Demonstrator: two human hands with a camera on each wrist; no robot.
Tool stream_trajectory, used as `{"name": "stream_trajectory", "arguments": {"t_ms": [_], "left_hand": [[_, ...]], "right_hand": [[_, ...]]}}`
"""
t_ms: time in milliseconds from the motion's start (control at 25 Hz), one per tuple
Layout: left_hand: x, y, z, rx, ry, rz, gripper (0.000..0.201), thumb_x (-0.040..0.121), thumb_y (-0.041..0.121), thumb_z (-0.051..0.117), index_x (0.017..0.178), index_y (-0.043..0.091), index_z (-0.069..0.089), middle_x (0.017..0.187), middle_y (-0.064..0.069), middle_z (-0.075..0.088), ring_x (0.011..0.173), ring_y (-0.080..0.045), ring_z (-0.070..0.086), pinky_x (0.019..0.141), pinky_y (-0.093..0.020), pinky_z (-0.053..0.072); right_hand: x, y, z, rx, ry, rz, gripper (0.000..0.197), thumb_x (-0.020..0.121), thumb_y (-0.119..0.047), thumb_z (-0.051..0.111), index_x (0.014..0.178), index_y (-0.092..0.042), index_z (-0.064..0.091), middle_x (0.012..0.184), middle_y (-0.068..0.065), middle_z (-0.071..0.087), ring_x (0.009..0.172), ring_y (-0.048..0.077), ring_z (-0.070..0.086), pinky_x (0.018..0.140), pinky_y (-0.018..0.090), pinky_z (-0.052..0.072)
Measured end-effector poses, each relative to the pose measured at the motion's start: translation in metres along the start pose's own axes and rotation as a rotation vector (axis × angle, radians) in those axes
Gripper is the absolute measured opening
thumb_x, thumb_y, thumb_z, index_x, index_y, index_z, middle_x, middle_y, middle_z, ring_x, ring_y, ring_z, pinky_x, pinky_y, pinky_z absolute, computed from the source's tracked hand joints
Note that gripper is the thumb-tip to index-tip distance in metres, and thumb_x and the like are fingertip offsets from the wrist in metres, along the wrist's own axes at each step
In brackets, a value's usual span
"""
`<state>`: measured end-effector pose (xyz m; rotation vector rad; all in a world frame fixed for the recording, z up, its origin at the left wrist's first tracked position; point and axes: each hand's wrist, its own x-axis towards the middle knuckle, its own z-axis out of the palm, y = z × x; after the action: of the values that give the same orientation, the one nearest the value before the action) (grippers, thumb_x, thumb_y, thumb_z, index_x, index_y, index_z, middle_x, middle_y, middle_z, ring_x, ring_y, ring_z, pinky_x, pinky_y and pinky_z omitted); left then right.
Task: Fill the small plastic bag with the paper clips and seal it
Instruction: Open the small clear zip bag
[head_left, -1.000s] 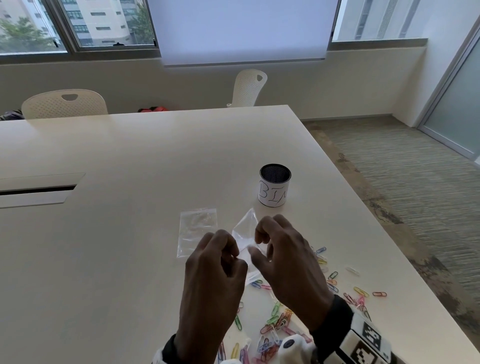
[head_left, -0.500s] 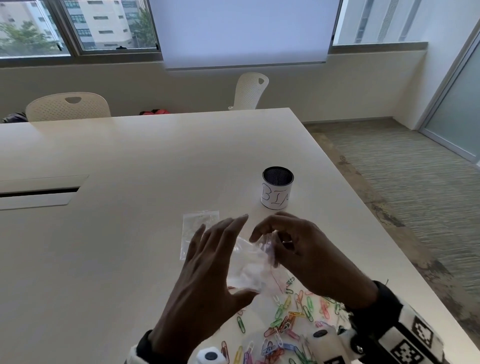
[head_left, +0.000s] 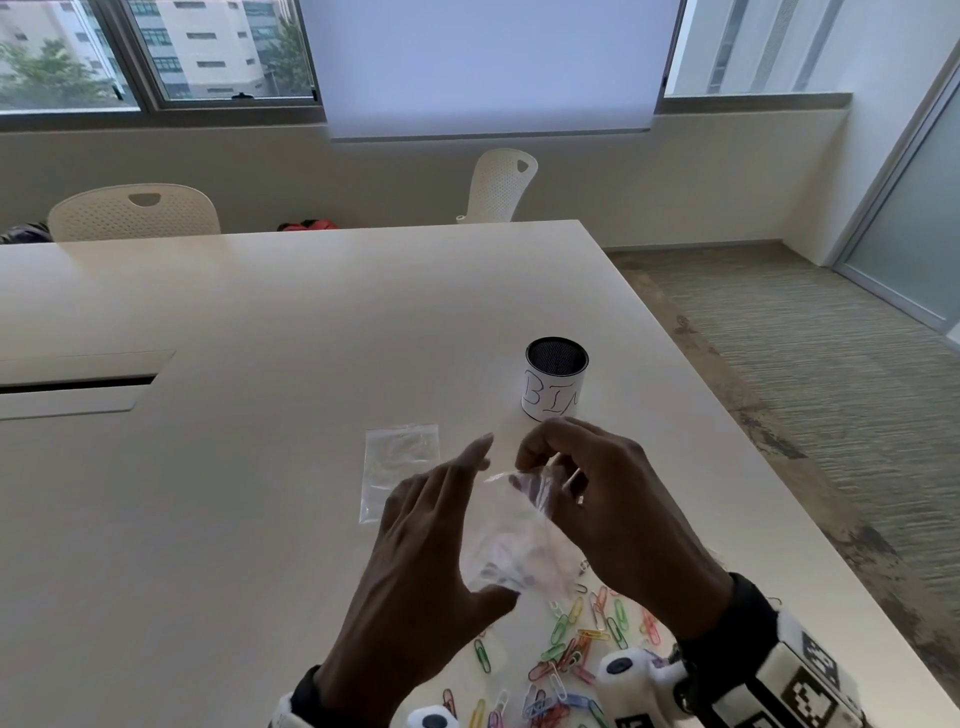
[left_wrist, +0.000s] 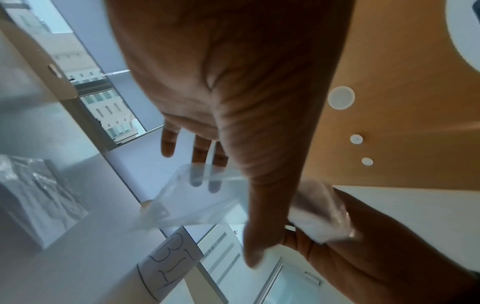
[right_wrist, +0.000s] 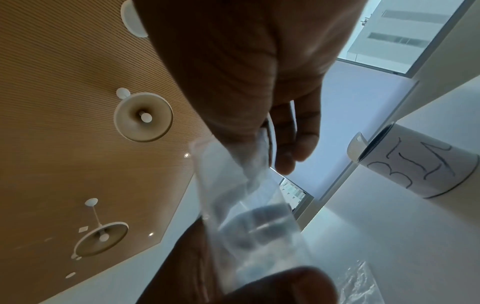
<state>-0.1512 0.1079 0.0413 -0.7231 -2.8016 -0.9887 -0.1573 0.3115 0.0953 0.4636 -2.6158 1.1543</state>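
Above the table, both hands hold a small clear plastic bag (head_left: 519, 545); I see no clips inside it. My left hand (head_left: 457, 519) lies along its left side with straight fingers, and the thumb presses the bag's lower part against them. In the left wrist view the bag (left_wrist: 194, 205) passes between the fingers and thumb of my left hand (left_wrist: 228, 185). My right hand (head_left: 535, 467) pinches the bag's top edge with curled fingers. The right wrist view shows my right hand (right_wrist: 267, 139) pinching the bag (right_wrist: 246, 216). Several coloured paper clips (head_left: 571, 649) lie scattered below the hands.
A second clear bag (head_left: 397, 467) lies flat on the white table (head_left: 260, 519), left of the hands. A dark cup wrapped in paper marked "BIN" (head_left: 555, 382) stands just beyond my right hand. The table's right edge (head_left: 753, 493) is close by.
My left hand has let go of its fingertip pinch and straightened its fingers along the bag. The bag has tipped from upright to slanted. My right hand has shifted to the bag's top edge.
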Motion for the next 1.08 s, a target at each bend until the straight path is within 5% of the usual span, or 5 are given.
{"name": "stream_trajectory", "arguments": {"t_ms": [160,400,560,920,1080], "left_hand": [[0.003,0.005,-0.002,-0.125,0.059,0.074,0.112,0.066,0.061,0.081,0.155,0.059,0.012,0.143,0.058,0.030,0.137,0.030,0.026,0.127,-0.040,0.032],[0.002,-0.008,0.010,-0.088,0.172,0.047,0.113,0.069,0.041,0.093,0.156,0.050,0.021,0.125,0.039,0.051,0.124,0.020,0.046,0.100,-0.008,0.036],[0.001,-0.011,0.017,-0.034,0.169,0.048,0.113,0.072,0.039,0.094,0.157,0.047,0.021,0.132,0.017,0.063,0.123,0.002,0.052,0.102,-0.008,0.032],[0.000,-0.011,0.021,-0.014,0.250,0.055,0.092,0.075,0.033,0.092,0.150,0.035,0.038,0.118,0.024,0.057,0.113,0.010,0.048,0.095,-0.008,0.035],[0.001,-0.009,0.021,-0.039,0.189,0.059,0.100,0.071,0.044,0.091,0.152,0.039,0.033,0.135,0.016,0.062,0.123,0.006,0.046,0.100,-0.007,0.033]], "right_hand": [[0.004,-0.015,-0.001,0.119,-0.043,-0.015,0.017,0.091,-0.030,0.079,0.100,-0.025,0.065,0.090,-0.013,0.070,0.081,0.005,0.071,0.066,0.013,0.057],[-0.003,-0.018,-0.008,0.038,-0.261,0.242,0.042,0.084,-0.027,0.083,0.111,-0.034,0.051,0.092,-0.006,0.069,0.076,0.013,0.073,0.065,0.031,0.064],[-0.005,-0.018,-0.003,-0.035,-0.239,0.222,0.033,0.088,-0.018,0.074,0.106,-0.031,0.050,0.085,-0.002,0.068,0.076,0.017,0.068,0.068,0.036,0.062],[-0.003,-0.020,-0.007,-0.028,-0.255,0.257,0.029,0.089,-0.019,0.076,0.100,-0.030,0.051,0.088,0.003,0.068,0.077,0.022,0.066,0.067,0.038,0.060],[-0.005,-0.023,-0.006,-0.020,-0.277,0.250,0.026,0.092,-0.020,0.074,0.103,-0.031,0.052,0.092,-0.002,0.069,0.083,0.018,0.069,0.074,0.037,0.063]]}}
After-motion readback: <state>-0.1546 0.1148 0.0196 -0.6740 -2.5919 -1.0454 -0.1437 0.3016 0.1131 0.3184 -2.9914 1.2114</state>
